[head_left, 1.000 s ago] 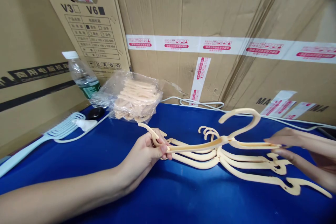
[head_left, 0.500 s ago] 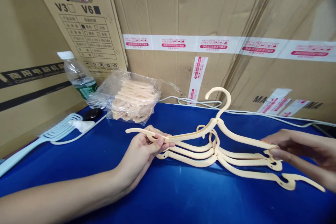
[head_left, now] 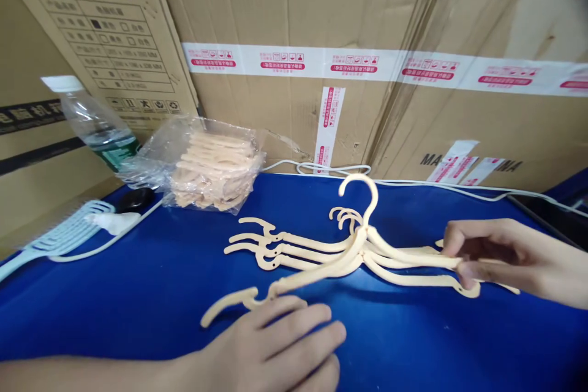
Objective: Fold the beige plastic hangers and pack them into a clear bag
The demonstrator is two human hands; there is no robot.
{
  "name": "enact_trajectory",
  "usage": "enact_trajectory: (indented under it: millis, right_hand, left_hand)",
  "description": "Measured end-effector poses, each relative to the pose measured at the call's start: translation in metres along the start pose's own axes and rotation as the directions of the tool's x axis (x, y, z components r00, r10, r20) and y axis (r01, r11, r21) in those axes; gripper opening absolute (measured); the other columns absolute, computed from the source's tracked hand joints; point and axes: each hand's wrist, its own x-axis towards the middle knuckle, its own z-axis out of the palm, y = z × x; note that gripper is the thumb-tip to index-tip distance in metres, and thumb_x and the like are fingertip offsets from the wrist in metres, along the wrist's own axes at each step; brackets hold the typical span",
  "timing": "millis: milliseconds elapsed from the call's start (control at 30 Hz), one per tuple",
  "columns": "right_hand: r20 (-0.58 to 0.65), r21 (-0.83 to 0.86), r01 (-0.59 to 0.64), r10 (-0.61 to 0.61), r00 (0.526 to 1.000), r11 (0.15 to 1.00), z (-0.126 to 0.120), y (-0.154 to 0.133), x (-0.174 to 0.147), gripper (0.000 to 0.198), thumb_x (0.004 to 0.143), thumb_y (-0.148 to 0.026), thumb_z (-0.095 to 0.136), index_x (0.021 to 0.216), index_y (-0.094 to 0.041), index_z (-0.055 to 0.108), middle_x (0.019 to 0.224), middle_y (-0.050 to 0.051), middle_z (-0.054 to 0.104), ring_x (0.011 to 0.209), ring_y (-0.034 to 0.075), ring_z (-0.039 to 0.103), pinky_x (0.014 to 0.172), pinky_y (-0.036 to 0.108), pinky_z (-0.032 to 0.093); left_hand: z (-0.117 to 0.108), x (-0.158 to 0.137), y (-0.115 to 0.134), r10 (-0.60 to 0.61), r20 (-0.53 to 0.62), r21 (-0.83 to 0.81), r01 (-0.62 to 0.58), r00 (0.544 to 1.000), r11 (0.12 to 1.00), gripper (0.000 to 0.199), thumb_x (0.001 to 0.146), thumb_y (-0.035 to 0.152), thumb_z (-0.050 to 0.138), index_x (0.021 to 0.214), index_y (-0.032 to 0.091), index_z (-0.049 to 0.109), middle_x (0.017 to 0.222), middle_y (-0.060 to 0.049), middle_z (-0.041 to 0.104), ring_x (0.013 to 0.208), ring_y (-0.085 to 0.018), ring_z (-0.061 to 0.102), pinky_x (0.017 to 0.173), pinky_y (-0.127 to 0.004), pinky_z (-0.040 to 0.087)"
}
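A cream plastic clothes hanger (head_left: 316, 266) with its hook up is tilted above the other hangers, its left arm angled toward me. My right hand (head_left: 498, 263) pinches its right arm between thumb and fingers. My left hand (head_left: 280, 346) is just in front of the left arm's notched end, back of the hand up and fingers spread; its thumb is hidden, and I cannot tell whether it touches the hanger. Several similar hangers (head_left: 316, 247) lie partly overlapped on the blue table (head_left: 151, 300), their hooks behind the upper one.
A clear bag of cream plastic parts (head_left: 215, 168) lies at the back left. Beside it are a water bottle (head_left: 98, 125), a black object (head_left: 136, 200), a white piece (head_left: 114, 222) and a light blue hairbrush (head_left: 68, 233). White cable (head_left: 413, 185) runs along cardboard boxes (head_left: 275, 6).
The upper hanger has come down, its left arm swinging toward me. My left hand has let go and moved nearer, fingers spreading. My right hand still holds the other arm. The view has shifted right.
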Motion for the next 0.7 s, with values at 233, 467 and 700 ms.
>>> enact_trajectory:
  millis: [233,467,700]
  right_hand:
    - [0.040,-0.354,0.037,-0.024,0.999,0.935,0.008,0.003,-0.008,0.005,0.081,-0.027,0.061,0.083,-0.025,0.065,0.079,0.002,0.067,0.066,0.018,0.063,0.060,0.026,0.049]
    - [0.073,-0.556,0.101,-0.073,0.995,0.825,0.008,0.003,-0.006,0.011,0.076,-0.012,0.059,0.077,-0.023,0.059,0.088,0.001,0.065,0.076,0.016,0.061,0.064,0.024,0.045]
    - [-0.085,-0.706,-0.066,0.008,0.996,0.705,0.019,0.002,0.005,0.017,0.072,-0.005,0.053,0.068,-0.022,0.051,0.066,-0.002,0.059,0.055,0.014,0.048,0.051,0.025,0.031]
  left_hand:
    - [-0.012,0.009,0.011,0.065,0.089,0.470,-0.099,0.994,0.877,0.039,0.090,0.018,0.060,0.129,0.020,0.064,0.125,-0.017,0.065,0.108,-0.038,0.068,0.090,-0.046,0.055]
    - [-0.014,0.010,0.008,-0.069,0.092,0.428,0.023,0.993,0.904,0.050,0.089,0.029,0.063,0.136,0.016,0.058,0.137,-0.019,0.054,0.125,-0.046,0.053,0.103,-0.059,0.043]
    - [-0.011,0.009,0.008,-0.165,0.010,0.413,0.146,0.986,0.899,0.059,0.083,0.033,0.070,0.139,0.021,0.055,0.142,-0.013,0.049,0.129,-0.043,0.051,0.110,-0.055,0.035]
